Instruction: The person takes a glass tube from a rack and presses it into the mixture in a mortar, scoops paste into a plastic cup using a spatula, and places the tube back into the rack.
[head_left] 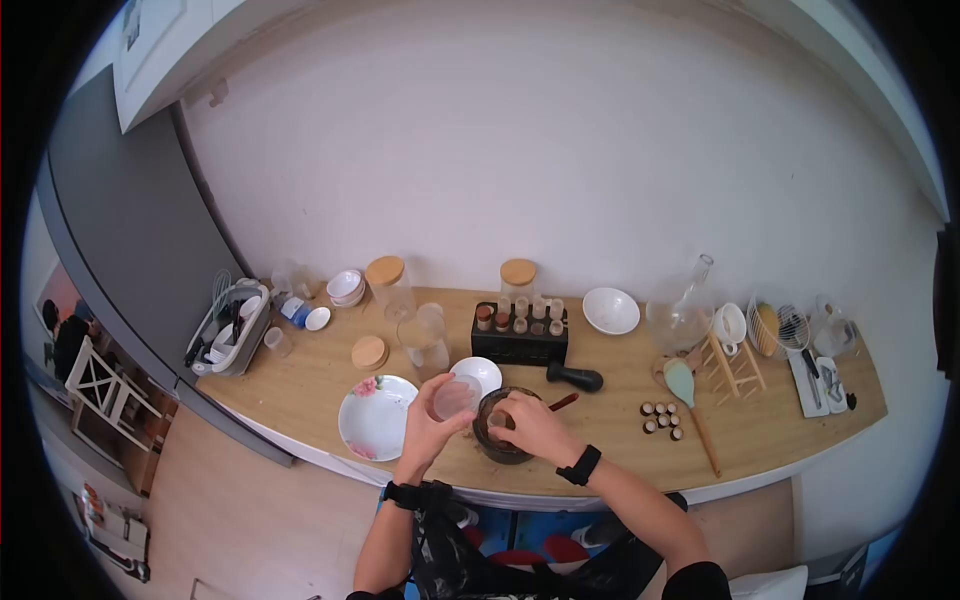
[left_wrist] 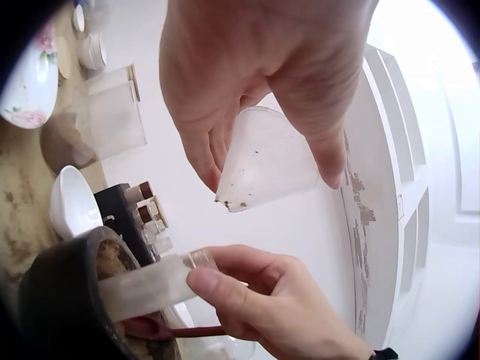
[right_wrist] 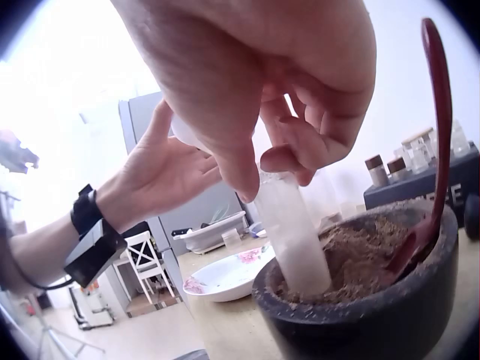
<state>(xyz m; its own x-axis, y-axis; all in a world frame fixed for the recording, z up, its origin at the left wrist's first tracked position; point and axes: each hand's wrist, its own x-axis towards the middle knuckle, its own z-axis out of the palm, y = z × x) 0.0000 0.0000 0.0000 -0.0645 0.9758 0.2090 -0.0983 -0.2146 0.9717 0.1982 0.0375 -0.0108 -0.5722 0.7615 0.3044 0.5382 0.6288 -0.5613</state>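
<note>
Both grips are occupied: your right hand (head_left: 537, 426) pinches a tube (right_wrist: 292, 240) near its top; your left hand (head_left: 426, 434) holds a cup (left_wrist: 268, 169). The tube's lower end meets powder (right_wrist: 358, 259) in the bowl (right_wrist: 360, 328), near a spoon (right_wrist: 441, 120). Filling the tube seems in hand; the next move likely calls for steadiness.
</note>
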